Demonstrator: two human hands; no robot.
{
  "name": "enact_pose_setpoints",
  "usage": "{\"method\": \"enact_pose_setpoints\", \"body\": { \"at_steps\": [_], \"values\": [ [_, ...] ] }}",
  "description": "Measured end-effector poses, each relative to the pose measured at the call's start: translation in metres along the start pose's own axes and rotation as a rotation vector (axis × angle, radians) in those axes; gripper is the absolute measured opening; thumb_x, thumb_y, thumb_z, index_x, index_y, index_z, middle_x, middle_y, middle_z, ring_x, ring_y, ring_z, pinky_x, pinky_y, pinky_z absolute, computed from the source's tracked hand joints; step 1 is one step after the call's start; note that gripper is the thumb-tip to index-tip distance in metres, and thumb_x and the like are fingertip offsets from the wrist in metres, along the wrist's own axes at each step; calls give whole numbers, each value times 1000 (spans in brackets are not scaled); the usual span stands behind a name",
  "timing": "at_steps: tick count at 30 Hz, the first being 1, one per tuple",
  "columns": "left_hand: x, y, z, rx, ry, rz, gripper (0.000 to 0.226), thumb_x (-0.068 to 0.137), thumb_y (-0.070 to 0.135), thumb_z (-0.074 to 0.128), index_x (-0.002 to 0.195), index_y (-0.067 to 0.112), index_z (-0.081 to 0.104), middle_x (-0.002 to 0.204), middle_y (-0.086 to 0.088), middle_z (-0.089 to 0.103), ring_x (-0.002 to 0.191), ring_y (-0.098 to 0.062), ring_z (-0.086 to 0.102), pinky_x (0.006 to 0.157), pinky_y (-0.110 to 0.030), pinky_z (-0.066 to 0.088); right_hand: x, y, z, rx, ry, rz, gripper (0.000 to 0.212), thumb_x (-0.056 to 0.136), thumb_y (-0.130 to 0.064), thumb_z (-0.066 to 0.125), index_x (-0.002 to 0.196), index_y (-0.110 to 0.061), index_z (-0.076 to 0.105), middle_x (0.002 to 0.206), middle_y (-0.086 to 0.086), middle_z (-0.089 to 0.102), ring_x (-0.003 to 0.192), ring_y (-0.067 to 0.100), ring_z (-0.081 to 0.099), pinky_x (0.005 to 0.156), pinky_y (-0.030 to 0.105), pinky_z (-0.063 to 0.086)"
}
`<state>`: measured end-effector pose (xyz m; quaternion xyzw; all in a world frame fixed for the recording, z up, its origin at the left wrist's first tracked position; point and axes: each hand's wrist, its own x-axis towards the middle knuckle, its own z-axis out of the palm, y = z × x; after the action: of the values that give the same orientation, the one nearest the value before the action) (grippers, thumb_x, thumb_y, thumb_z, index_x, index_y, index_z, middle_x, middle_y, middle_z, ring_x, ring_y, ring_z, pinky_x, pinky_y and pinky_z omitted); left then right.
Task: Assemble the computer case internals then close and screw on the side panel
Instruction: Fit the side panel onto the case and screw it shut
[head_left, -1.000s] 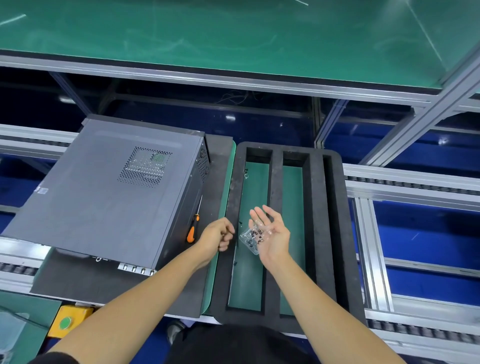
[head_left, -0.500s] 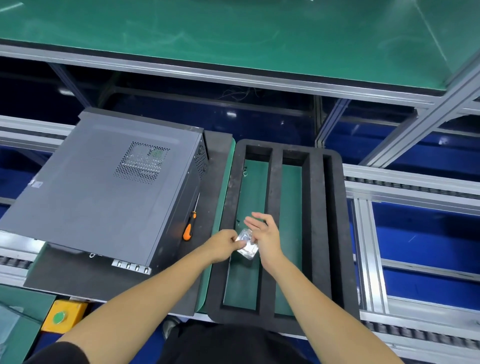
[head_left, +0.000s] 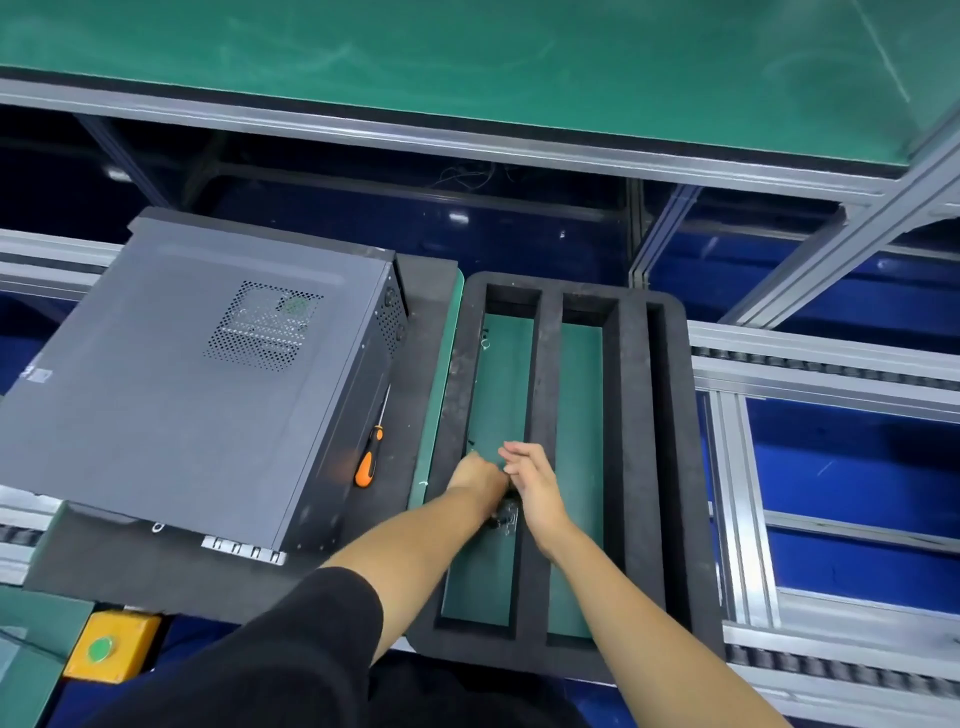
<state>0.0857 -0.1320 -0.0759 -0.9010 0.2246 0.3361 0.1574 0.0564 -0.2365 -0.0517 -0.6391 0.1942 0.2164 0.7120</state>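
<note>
The computer case (head_left: 171, 384) lies on its side on a dark mat (head_left: 156, 577) at the left part of the conveyor line, with the closed side panel facing up and a perforated vent (head_left: 262, 325) near its far right corner. Just right of the mat sits a black foam tray (head_left: 670, 467) with long compartments that have green floor. An orange-handled screwdriver (head_left: 370, 457) lies on the mat along the right edge of the case, the tip pointing away from the person. The left hand (head_left: 475, 475) and the right hand (head_left: 535, 483) meet over the left compartment of the tray, near its middle. Both pinch a small clear bag of screws (head_left: 506, 517), which hangs between them; the right fingers (head_left: 519, 452) are half curled. A yellow box with a green button (head_left: 111, 652) stands at the near left corner.
</note>
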Motion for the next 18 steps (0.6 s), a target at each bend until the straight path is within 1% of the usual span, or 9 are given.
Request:
{"method": "enact_pose_setpoints", "body": {
  "at_steps": [1, 4, 8, 10, 11, 13, 15, 17, 18],
  "values": [
    [0, 0, 4, 22, 4, 6, 35, 104, 32, 54, 135, 18, 57, 138, -1, 61, 132, -21, 54, 113, -34, 36, -1, 3, 1, -19, 6, -8, 21, 91, -14, 54, 108, -19, 64, 128, -1, 65, 123, 11, 57, 97, 20, 45],
    [-1, 0, 5, 44, 61, 23, 29, 102, 17, 51, 129, 17, 61, 132, -2, 64, 129, -23, 55, 111, -35, 37, -1, 6, 1, -70, 23, -19, 24, 98, -6, 47, 105, -20, 65, 123, -1, 67, 117, 15, 59, 84, 16, 47],
    [-7, -1, 2, 127, 140, 96, 26, 98, 11, 57, 123, 17, 62, 124, -1, 68, 120, -24, 62, 104, -35, 41, 0, -1, 9, -53, 106, -63, 23, 97, -3, 46, 99, -14, 66, 115, -3, 69, 111, 12, 61, 86, 20, 44],
    [-15, -5, -9, 54, 219, 99, 21, 94, 15, 59, 115, 20, 63, 111, -1, 73, 107, -25, 68, 100, -36, 42, 0, -14, 15, 49, 164, -114, 18, 94, -6, 48, 93, -9, 66, 110, 3, 70, 107, 14, 63, 91, 22, 46],
    [-22, -9, -13, -78, 286, 65, 16, 94, 20, 56, 110, 21, 62, 103, -2, 74, 99, -27, 70, 96, -37, 43, 0, -22, 17, 123, 200, -126, 18, 91, -11, 48, 91, -9, 66, 107, 5, 71, 106, 14, 64, 93, 24, 47],
    [-38, -21, -18, -512, 438, -61, 12, 94, 28, 48, 101, 21, 55, 92, -7, 73, 87, -33, 67, 83, -39, 43, 4, -38, 22, 262, 315, -116, 20, 91, -14, 46, 88, -11, 66, 100, 6, 72, 100, 18, 68, 89, 30, 48],
    [-58, -37, -22, -973, 446, -208, 10, 96, 28, 44, 99, 19, 47, 89, -9, 66, 80, -32, 60, 71, -38, 40, 7, -45, 30, 239, 380, -129, 20, 91, -8, 45, 86, -13, 63, 94, 7, 70, 88, 22, 65, 78, 28, 47],
    [-75, -58, -31, -1408, 342, -332, 11, 101, 18, 42, 97, 14, 51, 86, -10, 62, 74, -26, 55, 63, -32, 38, 6, -46, 47, 7, 258, -197, 25, 89, 8, 43, 89, -11, 59, 95, 16, 63, 78, 20, 56, 68, 23, 44],
    [-81, -70, -36, -1616, 301, -403, 16, 101, 11, 43, 90, 12, 55, 77, -9, 59, 64, -21, 50, 55, -28, 34, 6, -44, 60, -122, 161, -223, 31, 86, 18, 40, 92, -7, 58, 97, 23, 60, 78, 21, 53, 68, 26, 44]
  ]
}}
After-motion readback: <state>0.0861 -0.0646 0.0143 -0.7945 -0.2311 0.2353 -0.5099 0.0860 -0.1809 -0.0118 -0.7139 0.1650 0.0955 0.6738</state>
